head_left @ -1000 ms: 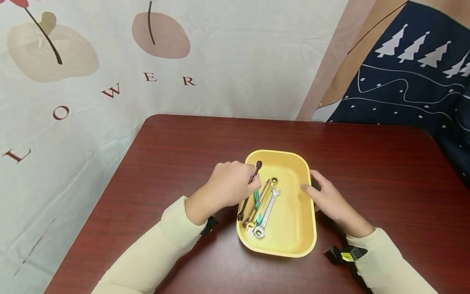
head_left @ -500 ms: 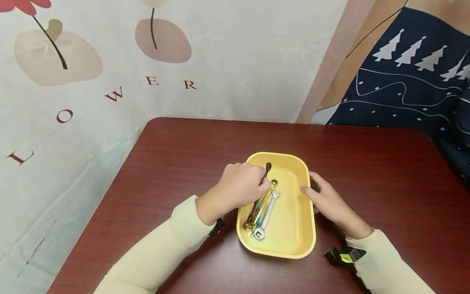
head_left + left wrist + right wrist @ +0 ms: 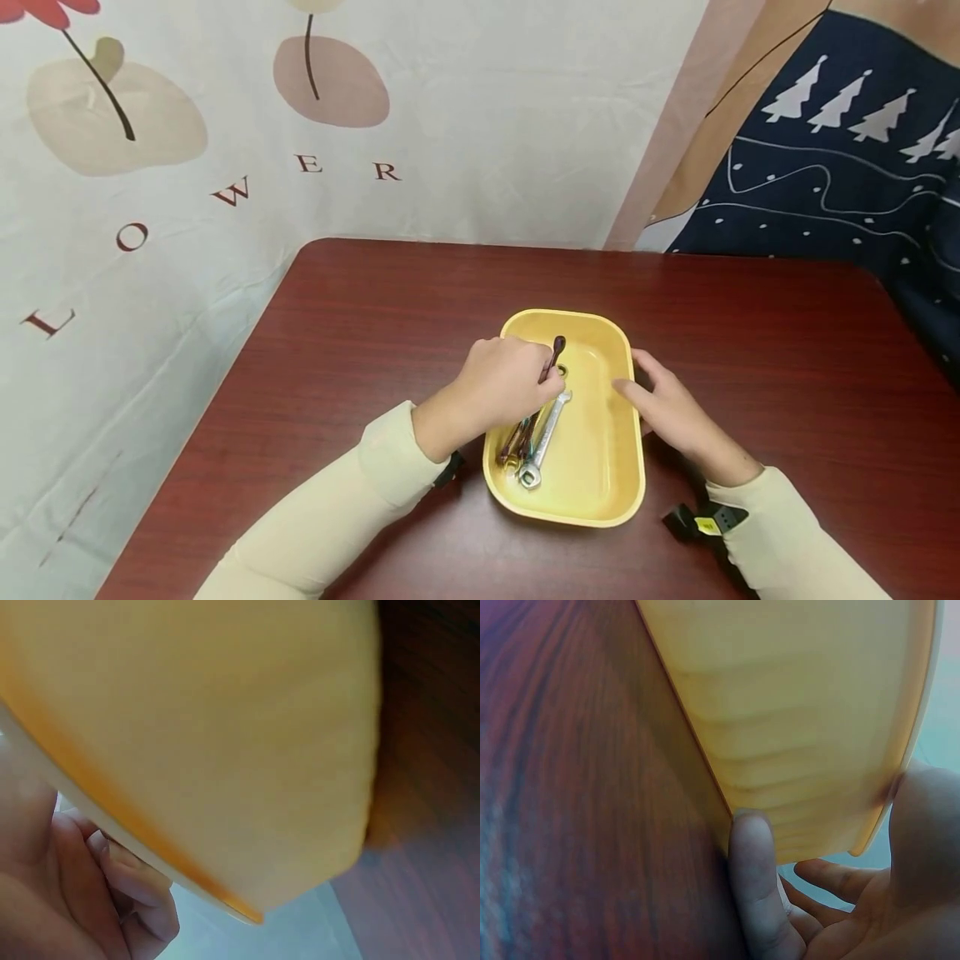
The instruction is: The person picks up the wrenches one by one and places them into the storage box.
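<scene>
In the head view, my left hand (image 3: 504,385) is over the left side of a yellow plastic tray (image 3: 592,454), gripping a dark combination wrench (image 3: 557,350) whose tip sticks up past the fingers. Beneath it lie a silver wrench (image 3: 546,437), a gold wrench (image 3: 513,462) and other wrenches, partly covered by the hand. My right hand (image 3: 675,414) holds the tray's right side, thumb over the rim and fingers against the outer wall. In the right wrist view, its fingers (image 3: 752,855) reach to the tray's lower edge. The left wrist view shows curled fingers (image 3: 142,889) behind the rim.
The tray stands on a dark red-brown wooden table (image 3: 390,317). A pale printed cloth (image 3: 480,125) hangs behind the table, with a navy tree-patterned cloth (image 3: 817,183) at the right. Small black wrist devices (image 3: 705,521) sit at the sleeve cuffs.
My left hand has moved right across the tray with the dark wrench, from its left edge to over the gold wrench, which it now partly covers. The right hand stays in place.
</scene>
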{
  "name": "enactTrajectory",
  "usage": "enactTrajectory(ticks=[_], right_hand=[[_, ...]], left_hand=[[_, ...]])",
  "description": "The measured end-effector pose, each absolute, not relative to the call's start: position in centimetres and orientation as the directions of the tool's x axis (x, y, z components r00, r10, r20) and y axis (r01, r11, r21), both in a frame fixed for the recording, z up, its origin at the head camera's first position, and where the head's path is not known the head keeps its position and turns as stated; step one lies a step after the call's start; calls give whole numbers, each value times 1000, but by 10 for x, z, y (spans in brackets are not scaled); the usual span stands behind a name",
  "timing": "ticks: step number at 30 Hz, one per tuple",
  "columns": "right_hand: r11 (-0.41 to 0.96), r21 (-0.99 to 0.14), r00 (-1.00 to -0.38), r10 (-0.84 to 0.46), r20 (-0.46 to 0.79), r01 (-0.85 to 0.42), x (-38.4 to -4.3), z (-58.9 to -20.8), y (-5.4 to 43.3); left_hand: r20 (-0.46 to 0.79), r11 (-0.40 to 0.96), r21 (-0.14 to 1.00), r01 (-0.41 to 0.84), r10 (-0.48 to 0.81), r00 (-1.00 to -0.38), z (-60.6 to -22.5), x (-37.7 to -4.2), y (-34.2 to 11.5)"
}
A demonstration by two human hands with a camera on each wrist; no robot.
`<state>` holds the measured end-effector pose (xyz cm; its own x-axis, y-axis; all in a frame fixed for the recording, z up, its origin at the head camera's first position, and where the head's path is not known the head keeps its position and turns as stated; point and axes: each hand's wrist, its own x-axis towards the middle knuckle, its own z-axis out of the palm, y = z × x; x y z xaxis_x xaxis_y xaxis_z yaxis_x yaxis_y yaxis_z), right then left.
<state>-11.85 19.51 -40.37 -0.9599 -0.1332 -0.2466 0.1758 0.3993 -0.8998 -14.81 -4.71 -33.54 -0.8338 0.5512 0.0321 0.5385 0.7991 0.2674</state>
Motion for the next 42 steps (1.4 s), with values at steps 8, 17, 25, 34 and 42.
enactTrajectory(ticks=[8,17,25,34,42], right_hand=[[399,-900,-958,-142,-250,176,-118,-403,195],[394,-902,-956,-145,-253,179,-118,-401,196],[392,-902,-956,-145,-255,181,-117,-401,197],[398,-900,-957,-143,-253,179,-118,-400,197],[394,-902,-956,-147,-253,178,-118,-400,196]], left_hand=[[72,769,240,592,594,-801,-334,-144,-36],[23,756,239,609,623,-782,-341,-142,-24],[-14,762,233,604,624,-781,-350,-140,-22],[-40,767,241,595,621,-783,-357,-144,-22],[-41,763,219,608,630,-775,-360,-146,-23]])
